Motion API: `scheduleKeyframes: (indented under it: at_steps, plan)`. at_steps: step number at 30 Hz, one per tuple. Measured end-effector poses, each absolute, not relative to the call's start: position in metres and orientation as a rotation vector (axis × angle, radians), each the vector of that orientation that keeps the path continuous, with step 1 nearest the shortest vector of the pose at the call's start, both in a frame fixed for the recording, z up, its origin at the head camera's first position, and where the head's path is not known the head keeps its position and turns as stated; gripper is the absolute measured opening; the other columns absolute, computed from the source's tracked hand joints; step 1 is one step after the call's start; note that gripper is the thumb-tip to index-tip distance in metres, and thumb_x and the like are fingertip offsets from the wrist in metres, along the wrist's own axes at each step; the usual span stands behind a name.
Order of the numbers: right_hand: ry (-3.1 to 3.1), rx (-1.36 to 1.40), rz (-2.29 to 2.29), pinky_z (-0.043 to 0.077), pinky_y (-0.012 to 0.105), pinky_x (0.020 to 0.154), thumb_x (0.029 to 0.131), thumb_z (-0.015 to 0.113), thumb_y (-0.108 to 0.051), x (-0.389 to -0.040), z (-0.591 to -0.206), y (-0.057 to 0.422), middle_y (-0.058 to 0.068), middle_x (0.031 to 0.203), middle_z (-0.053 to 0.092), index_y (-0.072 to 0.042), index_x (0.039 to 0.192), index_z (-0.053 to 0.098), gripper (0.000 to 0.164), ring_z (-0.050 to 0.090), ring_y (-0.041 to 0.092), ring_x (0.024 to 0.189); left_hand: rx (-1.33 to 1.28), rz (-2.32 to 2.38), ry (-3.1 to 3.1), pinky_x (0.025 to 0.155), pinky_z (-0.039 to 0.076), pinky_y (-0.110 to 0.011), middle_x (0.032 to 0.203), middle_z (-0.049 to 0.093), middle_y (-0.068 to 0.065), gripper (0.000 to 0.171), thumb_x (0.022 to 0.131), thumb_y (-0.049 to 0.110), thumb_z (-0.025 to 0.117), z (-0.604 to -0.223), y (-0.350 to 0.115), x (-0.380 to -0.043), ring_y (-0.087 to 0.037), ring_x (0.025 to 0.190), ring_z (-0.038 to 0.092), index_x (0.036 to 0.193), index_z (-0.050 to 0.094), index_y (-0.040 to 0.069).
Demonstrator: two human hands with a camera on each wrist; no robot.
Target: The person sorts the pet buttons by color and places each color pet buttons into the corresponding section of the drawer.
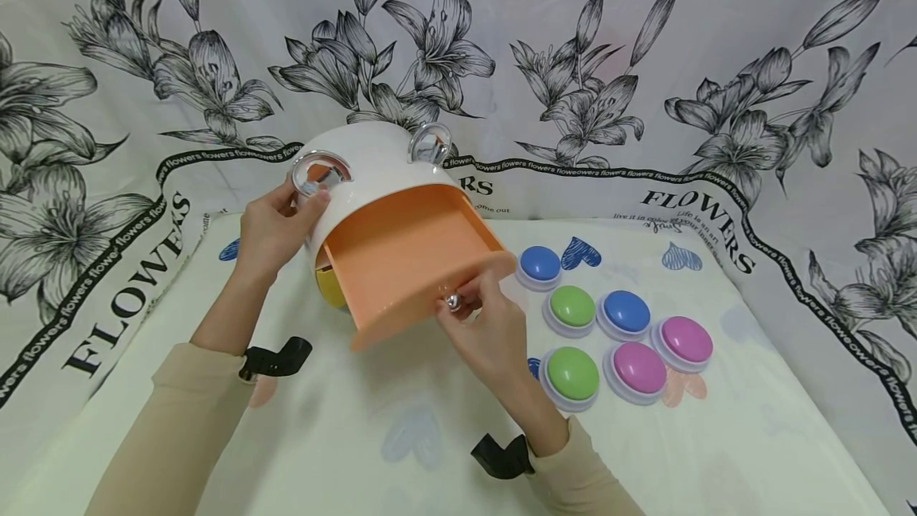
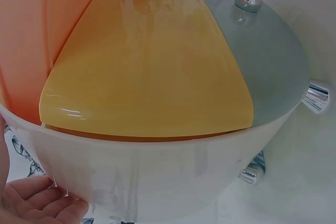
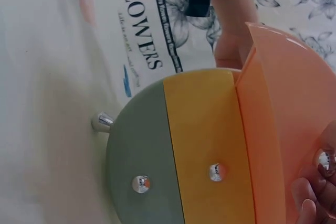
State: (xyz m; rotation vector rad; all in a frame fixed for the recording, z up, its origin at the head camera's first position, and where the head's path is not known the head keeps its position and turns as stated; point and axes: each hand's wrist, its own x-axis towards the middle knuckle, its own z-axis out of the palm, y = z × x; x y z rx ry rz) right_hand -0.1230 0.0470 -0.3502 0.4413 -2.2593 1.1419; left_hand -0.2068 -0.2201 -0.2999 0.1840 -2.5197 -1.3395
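Note:
A rounded white storage box (image 1: pixel 358 142) with silver rings on top is tilted above the table. Its top orange drawer (image 1: pixel 408 245) is pulled out, and no contents show in it. My left hand (image 1: pixel 275 233) grips the box's left side, thumb just below the left silver ring (image 1: pixel 320 171). With thumb and fingers, my right hand (image 1: pixel 490 329) pinches the silver knob (image 1: pixel 453 302) on the orange drawer front. Below that sit a yellow drawer (image 2: pixel 147 72) and a grey-green drawer (image 2: pixel 257 51), both pushed in. Short silver legs (image 3: pixel 102 122) stick out from the underside.
Several round push buttons lie on the table to the right, including a blue button (image 1: pixel 540 263), a green button (image 1: pixel 573 373) and a pink button (image 1: pixel 639 367). A flower-printed cloth (image 1: pixel 587 181) hangs behind. The pale table cover (image 1: pixel 344 436) carries printed hearts.

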Motion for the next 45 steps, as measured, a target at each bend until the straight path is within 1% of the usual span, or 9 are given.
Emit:
scheduleKeyframes:
  at_steps: [9, 13, 15, 17, 24, 31, 37, 41, 45]
  plan:
    - [-2.248, 0.459, 1.144, 0.048, 0.015, 0.055, 0.073, 0.074, -0.013, -0.118, -0.352, 0.049, -0.002, 0.067, 0.061, -0.008, 0.081, 0.049, 0.027, 0.057, 0.007, 0.059, 0.197, -1.339, -2.52, 0.053, 0.04, -0.014, 0.096, 0.052, -0.007, 0.071, 0.081, 0.061, 0.054, -0.299, -0.219, -0.207, -0.015, 0.087, 0.048, 0.137, 0.047, 0.018]
    - [-2.249, 0.458, 1.148, 0.048, 0.015, 0.054, 0.073, 0.074, -0.012, -0.117, -0.353, 0.05, -0.001, 0.068, 0.061, -0.008, 0.081, 0.049, 0.027, 0.057, 0.007, 0.059, 0.203, -1.355, -2.522, 0.056, 0.042, -0.011, 0.112, 0.056, -0.009, 0.072, 0.08, 0.061, 0.054, -0.299, -0.219, -0.206, -0.017, 0.095, 0.05, 0.138, 0.044, 0.019]
    - [-2.251, 0.456, 1.151, 0.048, 0.015, 0.055, 0.073, 0.074, -0.012, -0.116, -0.354, 0.05, -0.002, 0.068, 0.061, -0.008, 0.081, 0.049, 0.027, 0.057, 0.007, 0.059, 0.2, -1.363, -2.524, 0.058, 0.042, -0.009, 0.121, 0.056, -0.011, 0.073, 0.08, 0.062, 0.054, -0.298, -0.22, -0.206, -0.019, 0.1, 0.051, 0.139, 0.042, 0.019]
    - [-2.254, 0.454, 1.157, 0.048, 0.015, 0.055, 0.073, 0.074, -0.012, -0.116, -0.354, 0.05, -0.002, 0.068, 0.061, -0.008, 0.082, 0.049, 0.027, 0.057, 0.007, 0.059, 0.198, -1.364, -2.524, 0.059, 0.042, -0.009, 0.126, 0.054, -0.011, 0.073, 0.08, 0.062, 0.054, -0.298, -0.22, -0.206, -0.02, 0.103, 0.051, 0.139, 0.042, 0.02]
    - [-2.268, 0.454, 1.188, 0.048, 0.016, 0.055, 0.075, 0.074, -0.014, -0.113, -0.354, 0.051, 0.0, 0.072, 0.061, -0.008, 0.085, 0.05, 0.027, 0.058, 0.008, 0.061, 0.201, -1.347, -2.519, 0.056, 0.042, -0.012, 0.109, 0.054, -0.008, 0.071, 0.081, 0.061, 0.054, -0.3, -0.219, -0.207, -0.015, 0.091, 0.048, 0.138, 0.044, 0.02]
    - [-2.304, 0.47, 1.167, 0.046, 0.015, 0.053, 0.076, 0.075, -0.016, -0.11, -0.352, 0.054, -0.001, 0.074, 0.062, -0.008, 0.089, 0.051, 0.028, 0.058, 0.008, 0.063, 0.213, -1.339, -2.515, 0.056, 0.042, -0.013, 0.098, 0.051, -0.005, 0.071, 0.08, 0.063, 0.053, -0.3, -0.218, -0.208, -0.014, 0.087, 0.048, 0.137, 0.046, 0.021]
    - [-2.285, 0.56, 1.151, 0.045, 0.015, 0.052, 0.076, 0.075, -0.015, -0.111, -0.35, 0.064, -0.003, 0.076, 0.064, -0.009, 0.091, 0.056, 0.025, 0.06, 0.008, 0.067, 0.205, -1.34, -2.509, 0.056, 0.043, -0.011, 0.102, 0.052, -0.005, 0.071, 0.08, 0.062, 0.054, -0.301, -0.219, -0.207, -0.014, 0.088, 0.048, 0.138, 0.045, 0.021]
    - [-2.27, 0.641, 1.193, 0.049, 0.021, 0.053, 0.078, 0.073, -0.013, -0.113, -0.353, 0.074, -0.002, 0.083, 0.066, -0.011, 0.096, 0.059, 0.022, 0.061, 0.009, 0.07, 0.199, -1.344, -2.504, 0.055, 0.042, -0.013, 0.095, 0.049, -0.005, 0.07, 0.081, 0.061, 0.054, -0.3, -0.218, -0.207, -0.015, 0.083, 0.047, 0.137, 0.046, 0.021]
    - [-2.287, 0.684, 1.222, 0.052, 0.025, 0.059, 0.079, 0.072, -0.012, -0.114, -0.359, 0.088, -0.001, 0.094, 0.066, -0.01, 0.105, 0.06, 0.029, 0.062, 0.011, 0.08, 0.201, -1.345, -2.505, 0.053, 0.04, -0.014, 0.089, 0.046, -0.005, 0.07, 0.081, 0.062, 0.053, -0.3, -0.218, -0.208, -0.015, 0.08, 0.046, 0.136, 0.047, 0.02]
